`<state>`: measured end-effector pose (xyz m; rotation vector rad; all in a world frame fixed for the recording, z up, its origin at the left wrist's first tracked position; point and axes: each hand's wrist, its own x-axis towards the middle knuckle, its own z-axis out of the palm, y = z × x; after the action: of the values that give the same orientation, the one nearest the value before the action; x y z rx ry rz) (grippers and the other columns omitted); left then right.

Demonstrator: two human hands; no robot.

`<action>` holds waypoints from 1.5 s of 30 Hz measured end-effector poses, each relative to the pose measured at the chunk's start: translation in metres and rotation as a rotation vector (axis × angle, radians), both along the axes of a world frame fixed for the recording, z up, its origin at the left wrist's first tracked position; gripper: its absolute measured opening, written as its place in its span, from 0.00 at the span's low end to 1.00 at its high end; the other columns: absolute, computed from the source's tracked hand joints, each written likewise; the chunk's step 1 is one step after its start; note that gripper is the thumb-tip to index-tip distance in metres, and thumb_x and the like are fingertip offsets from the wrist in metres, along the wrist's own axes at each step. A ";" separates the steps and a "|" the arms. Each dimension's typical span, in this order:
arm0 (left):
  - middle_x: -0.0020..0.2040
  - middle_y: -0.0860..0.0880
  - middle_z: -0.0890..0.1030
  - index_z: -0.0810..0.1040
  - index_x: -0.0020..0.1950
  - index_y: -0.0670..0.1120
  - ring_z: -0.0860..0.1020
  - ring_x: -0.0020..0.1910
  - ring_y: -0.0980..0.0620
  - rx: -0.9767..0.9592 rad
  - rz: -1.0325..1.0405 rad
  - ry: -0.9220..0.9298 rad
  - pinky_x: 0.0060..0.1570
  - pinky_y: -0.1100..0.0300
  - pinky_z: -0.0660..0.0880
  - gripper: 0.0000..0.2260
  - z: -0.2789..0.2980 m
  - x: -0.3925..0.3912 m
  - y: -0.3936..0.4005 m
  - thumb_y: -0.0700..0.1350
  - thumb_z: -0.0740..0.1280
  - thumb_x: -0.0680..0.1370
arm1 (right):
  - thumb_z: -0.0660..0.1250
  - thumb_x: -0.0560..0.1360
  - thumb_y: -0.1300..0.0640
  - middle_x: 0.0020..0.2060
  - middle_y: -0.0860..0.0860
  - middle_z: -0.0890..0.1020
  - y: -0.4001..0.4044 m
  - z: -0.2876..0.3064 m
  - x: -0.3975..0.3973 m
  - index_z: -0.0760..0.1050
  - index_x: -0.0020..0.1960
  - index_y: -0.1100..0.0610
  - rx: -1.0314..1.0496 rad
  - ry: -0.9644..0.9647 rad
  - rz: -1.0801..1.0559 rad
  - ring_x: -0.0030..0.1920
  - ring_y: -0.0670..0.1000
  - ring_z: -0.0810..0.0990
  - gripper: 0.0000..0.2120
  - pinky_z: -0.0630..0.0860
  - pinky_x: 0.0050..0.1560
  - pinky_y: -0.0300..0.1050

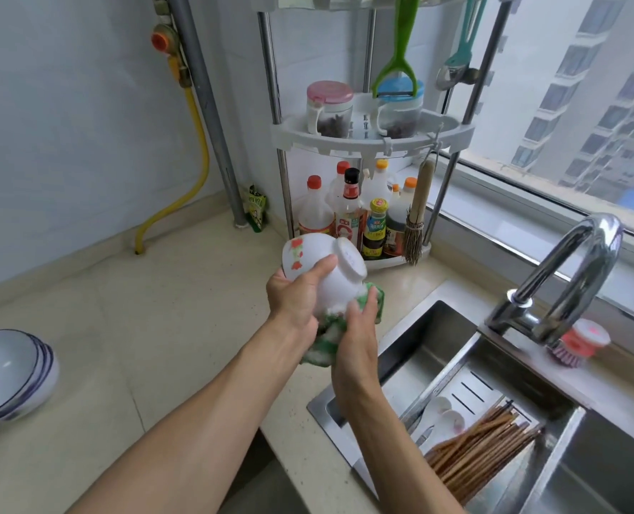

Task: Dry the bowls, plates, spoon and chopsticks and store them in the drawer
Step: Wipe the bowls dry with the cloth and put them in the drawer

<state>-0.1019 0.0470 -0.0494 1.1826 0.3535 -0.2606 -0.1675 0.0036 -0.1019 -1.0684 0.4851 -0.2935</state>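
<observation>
Above the beige counter [167, 328], between the corner rack and the sink, a person holds a small white bowl [323, 268] with red flowers on its side. It is tipped over, so its foot ring points up and to the right. The left hand [295, 294] grips the bowl from the left side: the thumb lies across the outer wall, and the other fingers are hidden behind or inside the bowl, so their position cannot be told. The right hand [356, 335] presses a green and white cloth [330, 335] against the lower part of the bowl. Its fingers are held together and curled around the cloth, and the fingertips touch the bowl's wall through it.

At the left edge of the counter a stack of white bowls with blue rims [11, 376] stands, well apart from the hands. On the right, a metal drain tray [471, 395] sits in the steel sink [419, 339]. In this tray lie a bundle of brown wooden chopsticks [482, 454] and, just beside them, two white spoons [441, 417]. A chrome tap [567, 276] rises behind the sink, and a pink dish brush [579, 343] lies near its base.

The corner rack [371, 135] stands at the back of the counter. Its lower level holds several sauce bottles [349, 213], and a small straw brush [417, 217] hangs beside them. Two jars with a pink and a blue lid are on the upper shelf.
</observation>
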 end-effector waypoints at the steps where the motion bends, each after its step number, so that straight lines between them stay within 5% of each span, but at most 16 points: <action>1: 0.50 0.45 0.84 0.79 0.49 0.47 0.82 0.51 0.43 0.013 -0.052 -0.021 0.51 0.46 0.82 0.14 -0.002 -0.001 0.008 0.38 0.78 0.68 | 0.52 0.83 0.43 0.64 0.57 0.78 -0.007 0.001 0.004 0.66 0.75 0.48 0.117 0.018 -0.022 0.60 0.58 0.80 0.22 0.78 0.60 0.60; 4: 0.52 0.44 0.85 0.82 0.51 0.44 0.82 0.53 0.43 0.100 -0.337 -0.110 0.50 0.47 0.81 0.16 -0.007 -0.002 0.040 0.37 0.78 0.66 | 0.43 0.82 0.35 0.57 0.61 0.83 -0.041 0.012 0.013 0.77 0.62 0.55 0.274 0.097 -0.002 0.56 0.62 0.81 0.32 0.79 0.56 0.60; 8: 0.46 0.48 0.86 0.83 0.48 0.45 0.83 0.47 0.49 0.463 -0.677 -0.284 0.44 0.54 0.81 0.15 -0.015 -0.002 0.063 0.36 0.81 0.65 | 0.53 0.80 0.34 0.53 0.57 0.84 -0.057 0.038 0.025 0.79 0.59 0.52 -0.320 0.088 0.326 0.52 0.57 0.84 0.27 0.80 0.53 0.52; 11: 0.47 0.49 0.85 0.83 0.50 0.46 0.83 0.47 0.50 0.506 -0.734 -0.375 0.47 0.56 0.81 0.14 -0.019 0.001 0.070 0.36 0.79 0.67 | 0.60 0.80 0.46 0.55 0.48 0.82 -0.031 0.040 0.029 0.80 0.63 0.49 -0.801 -0.085 0.472 0.54 0.48 0.80 0.16 0.76 0.55 0.44; 13: 0.49 0.48 0.86 0.83 0.52 0.45 0.84 0.49 0.48 0.512 -0.788 -0.414 0.49 0.54 0.82 0.15 -0.020 0.005 0.082 0.35 0.79 0.67 | 0.59 0.80 0.48 0.58 0.45 0.79 -0.016 0.031 0.028 0.79 0.64 0.48 -0.925 -0.137 0.473 0.56 0.46 0.78 0.17 0.76 0.57 0.44; 17: 0.45 0.44 0.86 0.84 0.49 0.40 0.83 0.44 0.47 0.490 -0.893 -0.400 0.48 0.49 0.81 0.19 -0.015 -0.001 0.123 0.39 0.82 0.61 | 0.61 0.81 0.45 0.51 0.55 0.82 -0.017 0.031 0.020 0.75 0.61 0.54 -0.640 0.022 0.504 0.48 0.53 0.83 0.16 0.80 0.43 0.44; 20: 0.48 0.43 0.86 0.83 0.51 0.39 0.84 0.48 0.45 0.409 -0.908 -0.404 0.47 0.51 0.81 0.24 -0.010 -0.010 0.159 0.45 0.81 0.58 | 0.71 0.72 0.40 0.51 0.59 0.83 -0.013 0.032 0.005 0.74 0.60 0.55 -0.369 0.126 0.668 0.45 0.57 0.84 0.24 0.82 0.41 0.46; 23: 0.52 0.39 0.84 0.81 0.55 0.36 0.83 0.52 0.41 0.409 -0.900 -0.389 0.53 0.45 0.81 0.27 -0.006 -0.026 0.195 0.44 0.81 0.59 | 0.82 0.56 0.37 0.48 0.58 0.85 0.003 0.036 -0.006 0.77 0.55 0.59 -0.364 0.029 0.837 0.45 0.58 0.85 0.37 0.83 0.42 0.48; 27: 0.52 0.45 0.85 0.82 0.56 0.41 0.82 0.53 0.44 0.415 -0.675 -0.357 0.49 0.54 0.80 0.24 -0.008 -0.070 0.238 0.37 0.82 0.62 | 0.86 0.50 0.41 0.45 0.61 0.85 0.038 0.046 -0.019 0.77 0.48 0.61 -0.310 -0.100 0.840 0.43 0.61 0.85 0.37 0.83 0.37 0.51; 30: 0.57 0.48 0.81 0.77 0.63 0.52 0.80 0.57 0.46 0.378 -0.390 -0.161 0.49 0.52 0.79 0.37 -0.022 -0.106 0.262 0.59 0.84 0.57 | 0.85 0.56 0.49 0.39 0.57 0.84 0.067 0.052 -0.037 0.75 0.44 0.62 -0.387 -0.239 0.794 0.40 0.56 0.84 0.28 0.81 0.33 0.44; 33: 0.55 0.40 0.82 0.79 0.64 0.47 0.80 0.55 0.36 0.067 -0.301 0.150 0.49 0.44 0.81 0.43 -0.023 -0.148 0.275 0.78 0.68 0.61 | 0.83 0.62 0.55 0.36 0.53 0.82 0.108 0.058 -0.063 0.75 0.43 0.60 -0.713 -0.330 0.859 0.36 0.50 0.82 0.20 0.78 0.32 0.41; 36: 0.55 0.39 0.83 0.78 0.65 0.45 0.82 0.51 0.37 -0.082 -0.070 0.253 0.49 0.43 0.81 0.30 -0.022 -0.166 0.274 0.67 0.61 0.76 | 0.83 0.63 0.51 0.36 0.43 0.78 0.140 0.053 -0.083 0.78 0.44 0.52 -1.180 -0.402 0.818 0.39 0.45 0.75 0.16 0.71 0.39 0.31; 38: 0.52 0.38 0.81 0.76 0.65 0.42 0.81 0.44 0.39 -0.042 0.131 0.232 0.44 0.45 0.80 0.24 -0.023 -0.185 0.286 0.51 0.64 0.72 | 0.79 0.68 0.44 0.37 0.42 0.78 0.159 0.046 -0.100 0.81 0.46 0.55 -1.265 -0.577 0.863 0.42 0.45 0.74 0.16 0.68 0.48 0.29; 41: 0.42 0.39 0.80 0.76 0.56 0.41 0.78 0.38 0.41 0.170 0.223 0.183 0.32 0.57 0.77 0.14 -0.018 -0.212 0.315 0.43 0.60 0.72 | 0.67 0.74 0.35 0.51 0.50 0.85 0.177 0.039 -0.112 0.81 0.57 0.53 -1.477 -0.663 1.116 0.55 0.48 0.80 0.24 0.55 0.75 0.40; 43: 0.38 0.45 0.78 0.76 0.49 0.45 0.76 0.34 0.48 0.310 0.207 0.088 0.26 0.66 0.71 0.08 -0.014 -0.227 0.338 0.41 0.60 0.74 | 0.69 0.74 0.37 0.64 0.47 0.80 0.190 0.034 -0.114 0.75 0.67 0.47 -1.718 -0.636 1.299 0.67 0.47 0.75 0.25 0.40 0.79 0.45; 45: 0.41 0.49 0.81 0.78 0.47 0.49 0.77 0.40 0.51 0.442 0.161 -0.021 0.33 0.65 0.72 0.11 -0.008 -0.239 0.362 0.44 0.61 0.67 | 0.68 0.73 0.52 0.70 0.42 0.74 0.206 0.028 -0.114 0.68 0.72 0.43 -1.892 -0.683 1.391 0.72 0.44 0.69 0.27 0.34 0.78 0.51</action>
<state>-0.3407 0.4087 -0.0576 1.5803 0.5016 -0.0270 -0.2818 0.2095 -0.0741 -2.6065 -1.5451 0.2895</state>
